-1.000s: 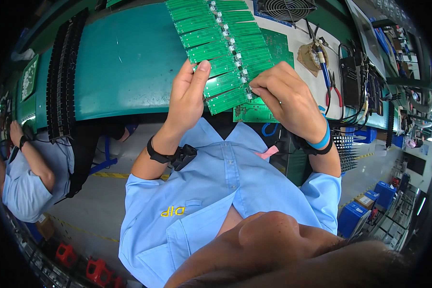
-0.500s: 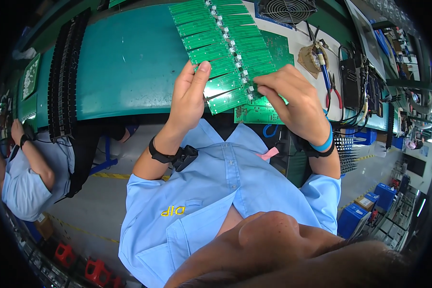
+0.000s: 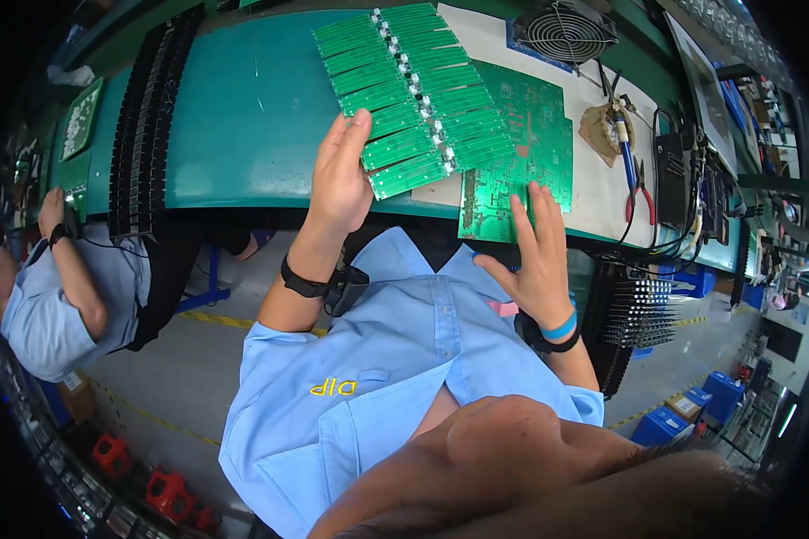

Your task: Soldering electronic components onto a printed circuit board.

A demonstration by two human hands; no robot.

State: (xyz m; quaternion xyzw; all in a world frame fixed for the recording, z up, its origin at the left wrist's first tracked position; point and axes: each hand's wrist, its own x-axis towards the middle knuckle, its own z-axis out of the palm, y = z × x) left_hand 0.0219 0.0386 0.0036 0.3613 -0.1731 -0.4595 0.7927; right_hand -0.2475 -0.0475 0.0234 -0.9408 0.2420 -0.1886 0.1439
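Observation:
A green circuit board panel (image 3: 466, 115), split into many narrow strips, is held tilted above the bench. White and clear components run in a row down its middle. My left hand (image 3: 340, 184) grips its near left edge, thumb on top and fingers partly hidden. Below the panel's right side, a larger green circuit board (image 3: 541, 148) lies near the bench's front edge. My right hand (image 3: 539, 260) is empty, fingers spread, with its fingertips over that board's near edge; whether they touch it I cannot tell.
On the right are a fan (image 3: 566, 36), a blue soldering iron (image 3: 624, 135) and red-handled pliers (image 3: 639, 198) beside cables. A long black slotted rack (image 3: 146, 126) crosses the teal bench mat (image 3: 234, 117) at left. Further left, a co-worker's hand (image 3: 52, 211) is near other boards.
My right hand has left the panel's lower end, moved down toward me and opened. The left hand still holds the panel, and more of the larger board now shows.

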